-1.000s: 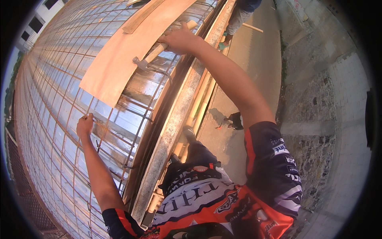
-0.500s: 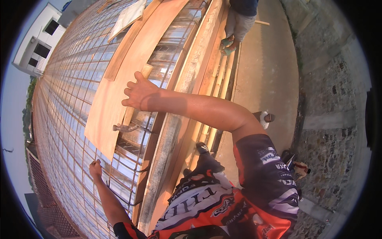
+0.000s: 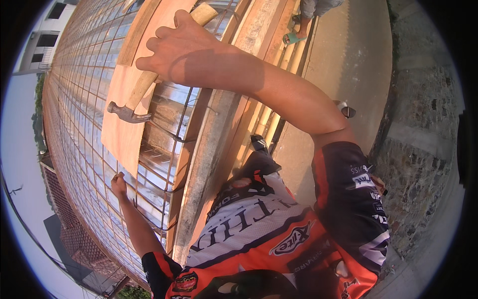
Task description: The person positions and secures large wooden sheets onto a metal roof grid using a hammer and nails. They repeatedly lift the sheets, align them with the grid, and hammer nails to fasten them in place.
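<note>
In my right hand (image 3: pixel 181 47) is a claw hammer (image 3: pixel 128 113), the fingers wrapped round its wooden handle (image 3: pixel 143 85). The steel head hangs over a long thin plywood strip (image 3: pixel 122 142), close to its right edge. My left hand (image 3: pixel 119 185) is closed just off the strip's near end, at a thin rod of the rebar mesh (image 3: pixel 82 124). Whether it grips that rod or something smaller is too small to tell. Beneath the mesh lies shiny metal sheeting (image 3: pixel 172 107).
A narrower board (image 3: pixel 135 37) lies on the plywood farther off. Timber formwork (image 3: pixel 221 112) runs along the right of the mesh, with bamboo poles (image 3: pixel 269 119) beside it. A person's sandalled foot (image 3: pixel 295 38) is at the far right. A concrete path (image 3: pixel 348 65) and stone wall (image 3: pixel 423 169) lie beyond.
My right hand has risen toward the view with the hammer, whose head has swung left over the plywood. The left hand stays by the strip's near end. The whole view has shifted slightly.
</note>
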